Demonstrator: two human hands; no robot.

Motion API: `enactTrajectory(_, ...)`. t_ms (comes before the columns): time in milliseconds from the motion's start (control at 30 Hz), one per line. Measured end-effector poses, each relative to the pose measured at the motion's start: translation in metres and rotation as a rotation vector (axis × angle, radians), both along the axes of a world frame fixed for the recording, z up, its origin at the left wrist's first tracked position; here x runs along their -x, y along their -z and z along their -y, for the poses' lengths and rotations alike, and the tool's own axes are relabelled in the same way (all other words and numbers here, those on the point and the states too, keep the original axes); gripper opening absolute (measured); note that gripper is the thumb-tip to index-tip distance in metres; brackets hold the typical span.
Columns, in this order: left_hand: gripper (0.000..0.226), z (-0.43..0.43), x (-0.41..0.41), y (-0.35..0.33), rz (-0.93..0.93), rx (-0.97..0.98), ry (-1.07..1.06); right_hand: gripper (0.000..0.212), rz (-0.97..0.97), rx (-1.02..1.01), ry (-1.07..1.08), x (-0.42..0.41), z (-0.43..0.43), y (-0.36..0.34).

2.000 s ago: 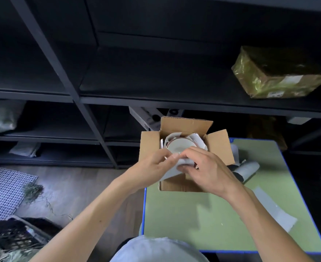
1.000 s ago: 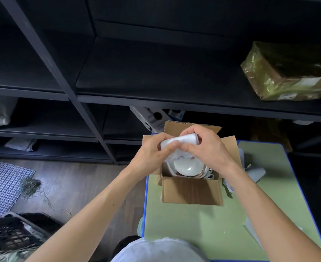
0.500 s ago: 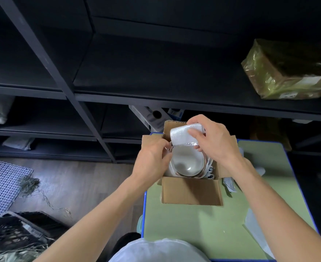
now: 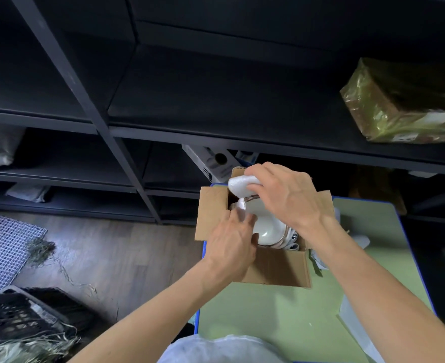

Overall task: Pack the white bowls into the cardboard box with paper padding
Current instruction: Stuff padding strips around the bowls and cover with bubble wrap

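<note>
An open cardboard box stands on the green table. White bowls with a thin gold rim sit stacked inside it, partly covered by my hands. My right hand grips a folded wad of white padding above the box's far left corner. My left hand reaches into the box's left side, fingers against the bowl's edge and a bit of white padding; its grip is hidden.
Dark metal shelving fills the back, with a plastic-wrapped parcel on the right shelf. Loose white padding sheets lie on the table's right side. A black crate with straw stands on the floor at lower left.
Both hands lifted a strip of padding from the box front and folded it up. Now the right hand alone holds it at the far corner, while the left hand has dropped to the bowl's left side.
</note>
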State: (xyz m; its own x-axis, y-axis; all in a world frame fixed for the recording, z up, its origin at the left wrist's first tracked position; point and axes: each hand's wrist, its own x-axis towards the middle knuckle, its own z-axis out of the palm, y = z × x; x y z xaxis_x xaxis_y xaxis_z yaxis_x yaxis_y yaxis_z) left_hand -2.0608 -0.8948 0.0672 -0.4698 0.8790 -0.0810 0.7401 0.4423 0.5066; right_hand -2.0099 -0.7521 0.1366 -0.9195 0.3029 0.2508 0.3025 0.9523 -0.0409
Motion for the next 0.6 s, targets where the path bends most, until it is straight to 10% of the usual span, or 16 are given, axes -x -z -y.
enactTrajectory(600, 0.049, -0.006, 0.010, -0.007, 0.090, 0.027, -0.022, 0.027, 0.232, 0.134, 0.051, 0.015, 0.009, 0.018)
